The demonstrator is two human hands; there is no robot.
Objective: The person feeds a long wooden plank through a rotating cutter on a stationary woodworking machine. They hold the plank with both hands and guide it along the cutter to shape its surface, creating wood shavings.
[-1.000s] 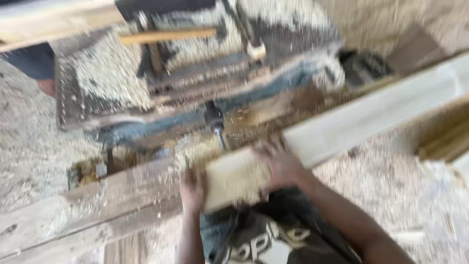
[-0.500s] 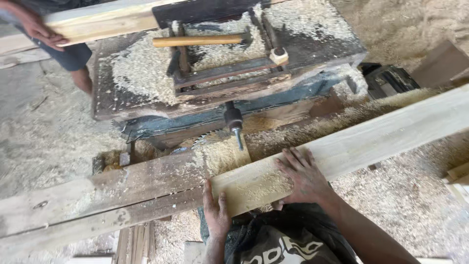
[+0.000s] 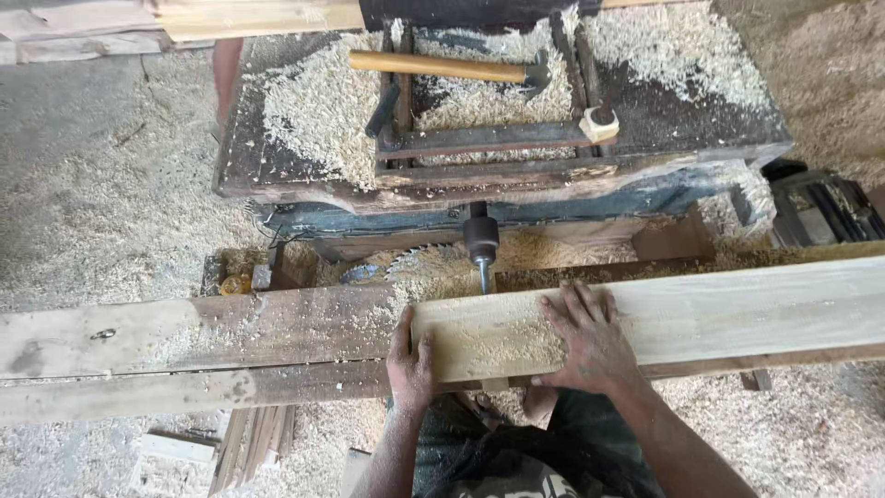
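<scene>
A long pale wooden plank (image 3: 719, 309) lies across a worn wooden rail (image 3: 184, 337) in front of me, dusted with sawdust. My left hand (image 3: 411, 364) grips the plank's left end, thumb on top. My right hand (image 3: 588, 339) presses flat on the plank's upper face, fingers spread. Just behind the plank, a horizontal drill bit with its chuck (image 3: 480, 244) points toward the plank's far edge, and a toothed circular saw blade (image 3: 419, 263) sits half buried in sawdust to its left.
A dark, sawdust-covered woodworking machine (image 3: 507, 138) stands behind, with a wooden-handled hammer (image 3: 452, 67) lying on top. A person's leg (image 3: 226, 74) shows at the upper left beside stacked boards (image 3: 184, 23). Sawdust covers the floor. Wood offcuts (image 3: 249, 443) lie at lower left.
The view has steadied and sharpened. The plank's left end has shifted right along the rail, and my hands sit farther apart on it. The other person's hand at top left has left view.
</scene>
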